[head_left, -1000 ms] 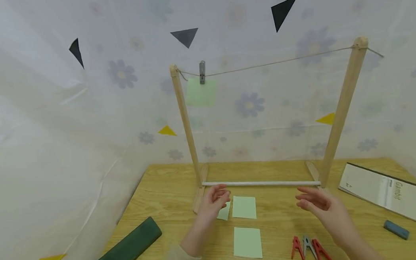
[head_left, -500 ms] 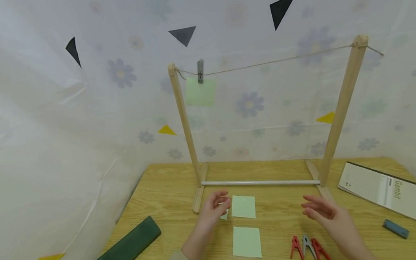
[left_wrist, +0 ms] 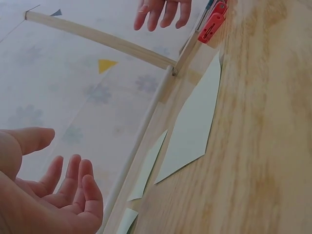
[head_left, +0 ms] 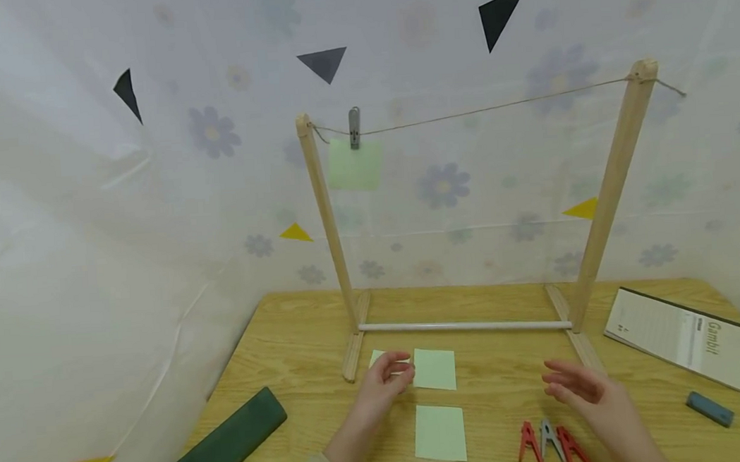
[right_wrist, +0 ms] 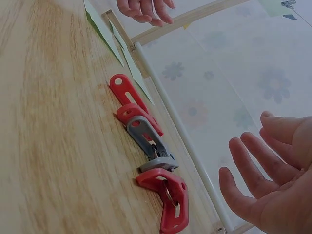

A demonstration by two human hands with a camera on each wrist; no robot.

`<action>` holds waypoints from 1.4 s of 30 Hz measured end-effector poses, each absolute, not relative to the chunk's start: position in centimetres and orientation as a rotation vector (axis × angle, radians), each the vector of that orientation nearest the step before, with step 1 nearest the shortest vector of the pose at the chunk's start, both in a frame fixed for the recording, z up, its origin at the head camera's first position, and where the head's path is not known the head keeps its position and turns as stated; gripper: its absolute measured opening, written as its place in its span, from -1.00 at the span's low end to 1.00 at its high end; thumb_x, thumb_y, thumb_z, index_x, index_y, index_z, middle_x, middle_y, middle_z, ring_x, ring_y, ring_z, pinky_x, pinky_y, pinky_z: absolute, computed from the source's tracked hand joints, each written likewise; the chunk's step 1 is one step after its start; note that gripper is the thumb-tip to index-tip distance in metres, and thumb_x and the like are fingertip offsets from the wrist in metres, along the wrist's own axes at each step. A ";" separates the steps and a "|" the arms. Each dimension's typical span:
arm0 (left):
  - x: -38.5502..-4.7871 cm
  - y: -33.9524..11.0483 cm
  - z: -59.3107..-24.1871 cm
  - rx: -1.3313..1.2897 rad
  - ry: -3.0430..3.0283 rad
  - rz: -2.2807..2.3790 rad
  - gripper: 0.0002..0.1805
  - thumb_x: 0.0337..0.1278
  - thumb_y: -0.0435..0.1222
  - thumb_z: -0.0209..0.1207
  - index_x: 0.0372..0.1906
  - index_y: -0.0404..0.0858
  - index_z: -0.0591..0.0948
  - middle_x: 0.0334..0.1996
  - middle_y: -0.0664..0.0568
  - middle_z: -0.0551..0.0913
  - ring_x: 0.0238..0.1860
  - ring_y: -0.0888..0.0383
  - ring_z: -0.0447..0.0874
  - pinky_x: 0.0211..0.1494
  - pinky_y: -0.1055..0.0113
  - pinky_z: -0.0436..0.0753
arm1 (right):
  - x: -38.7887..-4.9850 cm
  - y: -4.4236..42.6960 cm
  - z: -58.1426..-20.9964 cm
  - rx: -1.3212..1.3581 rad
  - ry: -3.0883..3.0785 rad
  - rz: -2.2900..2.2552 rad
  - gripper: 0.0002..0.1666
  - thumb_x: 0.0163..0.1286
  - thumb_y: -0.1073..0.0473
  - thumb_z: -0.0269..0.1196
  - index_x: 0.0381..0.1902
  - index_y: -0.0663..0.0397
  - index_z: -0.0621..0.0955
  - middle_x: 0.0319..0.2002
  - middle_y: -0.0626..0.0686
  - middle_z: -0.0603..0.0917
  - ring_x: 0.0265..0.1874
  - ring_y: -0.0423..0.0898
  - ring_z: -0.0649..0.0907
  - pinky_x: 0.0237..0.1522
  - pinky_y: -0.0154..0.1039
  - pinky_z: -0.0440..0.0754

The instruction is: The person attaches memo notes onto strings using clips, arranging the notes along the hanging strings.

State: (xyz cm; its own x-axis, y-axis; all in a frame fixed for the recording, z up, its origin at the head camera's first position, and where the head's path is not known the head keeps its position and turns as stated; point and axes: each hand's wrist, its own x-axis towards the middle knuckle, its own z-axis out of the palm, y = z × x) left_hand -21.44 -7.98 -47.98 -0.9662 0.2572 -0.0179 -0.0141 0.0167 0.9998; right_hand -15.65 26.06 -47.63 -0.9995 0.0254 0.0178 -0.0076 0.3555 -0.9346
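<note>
Head view: the left hand hovers near pale-green sticky notes on the table, the right hand near three clothespins, fingers loosely bent; left wrist: thumb and fingertips apart; right wrist: likewise, a grey clothespin lying between red ones

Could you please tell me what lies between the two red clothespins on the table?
A grey clothespin lies between the two red clothespins, as both the head view and the right wrist view show.

Four notes, four clips
</note>
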 end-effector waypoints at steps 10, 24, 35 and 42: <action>-20.8 -8.0 -49.0 0.252 2.123 1.949 -0.57 0.33 -0.33 0.19 0.19 -0.46 0.45 0.03 -0.33 0.59 -0.10 0.14 0.58 -0.01 0.25 0.57 | -15.5 26.6 -48.5 -0.033 -2.695 1.696 -0.42 0.44 0.17 0.24 0.32 0.34 0.44 -0.03 0.11 0.74 -0.20 -0.39 0.70 -0.17 -0.38 0.68; -20.9 -8.1 -50.3 0.277 2.111 1.885 -0.62 0.28 -0.37 0.21 0.14 -0.43 0.50 0.03 -0.29 0.61 -0.16 0.14 0.56 -0.14 0.33 0.53 | -15.7 28.6 -50.2 0.249 -2.769 1.692 -0.44 0.45 0.22 0.21 0.25 0.52 0.43 -0.06 0.12 0.75 -0.19 -0.42 0.68 -0.21 -0.36 0.69; -21.0 -7.8 -50.4 0.345 2.167 1.810 -0.66 0.22 -0.41 0.26 0.08 -0.41 0.56 0.04 -0.26 0.62 -0.07 0.05 0.64 -0.16 0.35 0.61 | -15.9 30.0 -50.4 0.377 -2.907 1.580 -0.46 0.45 0.16 0.22 0.23 0.45 0.48 -0.03 0.29 0.71 -0.20 -0.47 0.66 -0.24 -0.39 0.67; -21.5 -8.0 -50.3 0.385 2.265 1.680 -0.67 0.22 -0.36 0.29 0.06 -0.32 0.59 0.02 -0.14 0.65 -0.11 0.10 0.60 -0.16 0.35 0.56 | -16.4 30.0 -50.3 0.504 -2.865 1.655 -0.47 0.45 0.19 0.22 0.21 0.51 0.47 -0.07 0.23 0.73 -0.19 -0.41 0.68 -0.24 -0.36 0.69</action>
State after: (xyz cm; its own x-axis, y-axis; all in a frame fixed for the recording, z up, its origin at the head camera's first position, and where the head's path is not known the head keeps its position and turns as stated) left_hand -21.49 -7.95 -50.26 -0.9209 0.3825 -0.0750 0.0393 0.2826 0.9584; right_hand -16.40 30.00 -50.32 -0.9341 -0.3559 -0.0272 -0.1543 0.4714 -0.8683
